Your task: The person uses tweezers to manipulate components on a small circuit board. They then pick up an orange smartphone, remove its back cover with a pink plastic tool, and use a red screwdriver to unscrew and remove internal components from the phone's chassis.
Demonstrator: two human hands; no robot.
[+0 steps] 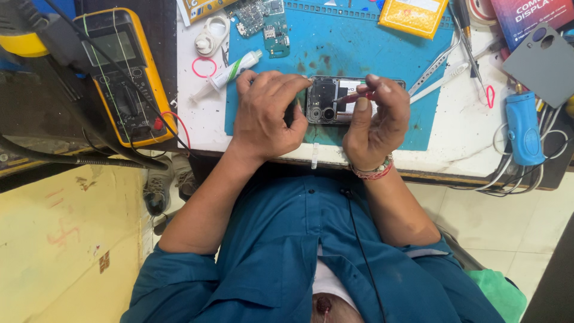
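An opened smartphone (pixel 327 104) with its back removed lies on the blue work mat (pixel 353 48), camera modules showing at its left end. My left hand (pixel 266 113) grips the phone's left end and steadies it. My right hand (pixel 376 119) pinches a slim red-handled tool (pixel 354 96), whose tip points into the phone's middle. A beaded bracelet (pixel 373 170) circles my right wrist.
A yellow multimeter (pixel 122 72) sits at the left. A syringe-type tube (pixel 230 73), a pink ring (pixel 204 66) and circuit boards (pixel 263 21) lie behind my left hand. Tweezers (pixel 439 66), a blue device (pixel 524 128), a grey phone back cover (pixel 541 63) and cables are at the right.
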